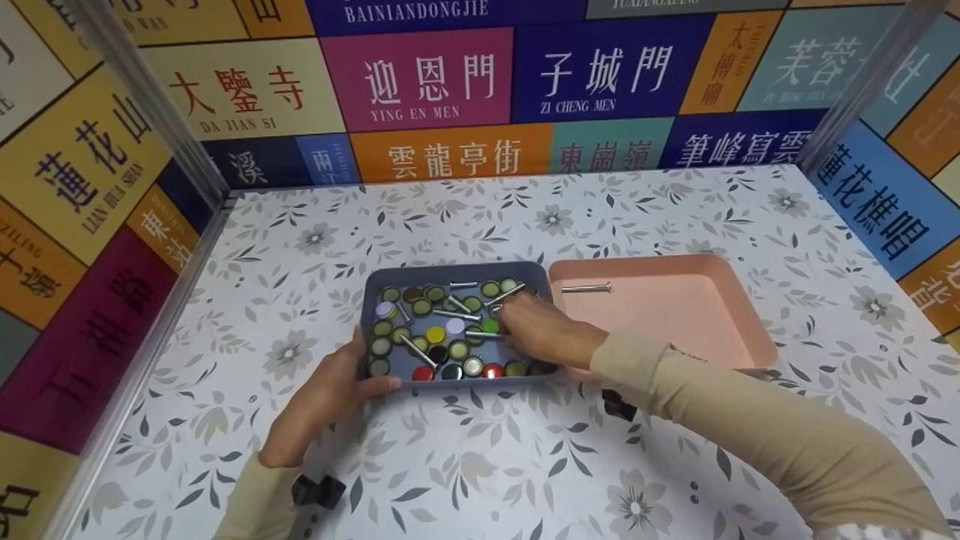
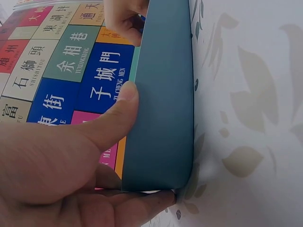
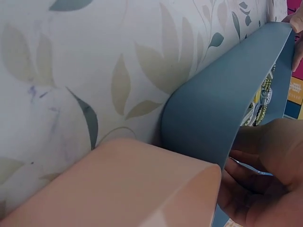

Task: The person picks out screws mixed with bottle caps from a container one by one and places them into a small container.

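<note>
A grey-blue tray (image 1: 457, 384) holds many bottle caps, among them a yellow cap (image 1: 436, 334) and a red cap (image 1: 493, 370), mixed with several silver screws (image 1: 418, 351). My left hand (image 1: 337, 382) grips its near left corner, thumb at the front rim and fingers along the side wall (image 2: 158, 109). Inside the tray's right part, my right hand (image 1: 544, 326) reaches down among the caps with bent fingers (image 3: 236, 189). One screw (image 1: 504, 295) lies right by its knuckles. The fingertips are hidden, so I cannot tell what they hold.
A pink tray (image 1: 739, 311) stands against the right side of the grey-blue one, with a single screw (image 1: 587, 288) near its left wall. The flower-patterned tabletop (image 1: 480, 465) is bounded by panels of coloured signs (image 1: 427, 82) at the back and sides.
</note>
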Demonstrator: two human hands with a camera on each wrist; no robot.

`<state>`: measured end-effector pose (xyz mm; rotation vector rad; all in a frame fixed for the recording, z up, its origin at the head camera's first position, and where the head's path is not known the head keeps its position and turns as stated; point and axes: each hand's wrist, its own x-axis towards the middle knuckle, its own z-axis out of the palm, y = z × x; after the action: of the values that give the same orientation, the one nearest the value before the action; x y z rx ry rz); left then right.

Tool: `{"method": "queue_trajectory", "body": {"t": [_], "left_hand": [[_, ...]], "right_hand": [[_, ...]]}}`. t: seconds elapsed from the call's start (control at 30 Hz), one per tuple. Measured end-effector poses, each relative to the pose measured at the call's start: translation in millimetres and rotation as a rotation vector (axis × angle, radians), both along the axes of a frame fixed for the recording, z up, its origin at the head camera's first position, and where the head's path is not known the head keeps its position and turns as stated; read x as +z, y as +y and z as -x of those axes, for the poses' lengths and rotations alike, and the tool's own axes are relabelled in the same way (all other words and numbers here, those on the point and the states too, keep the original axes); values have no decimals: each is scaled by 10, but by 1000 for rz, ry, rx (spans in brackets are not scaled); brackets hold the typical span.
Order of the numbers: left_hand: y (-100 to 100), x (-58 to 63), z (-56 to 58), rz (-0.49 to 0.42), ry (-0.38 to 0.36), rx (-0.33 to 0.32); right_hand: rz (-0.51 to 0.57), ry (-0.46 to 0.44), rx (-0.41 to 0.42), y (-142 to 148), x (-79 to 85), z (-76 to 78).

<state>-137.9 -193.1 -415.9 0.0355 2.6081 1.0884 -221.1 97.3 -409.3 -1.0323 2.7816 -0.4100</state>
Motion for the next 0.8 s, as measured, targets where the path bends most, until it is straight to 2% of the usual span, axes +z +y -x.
{"method": "queue_trajectory", "body": {"t": [0.37, 0.6, 0.8], "left_hand": [[3, -21, 13, -11, -4, 4], [4, -4, 6, 43, -36, 0], [4, 2, 4, 31, -30, 3]], "right_hand": [[-10, 6, -4, -24, 10, -6], [-30, 77, 3, -33, -10, -15], [-30, 63, -23, -33, -18, -16]]}}
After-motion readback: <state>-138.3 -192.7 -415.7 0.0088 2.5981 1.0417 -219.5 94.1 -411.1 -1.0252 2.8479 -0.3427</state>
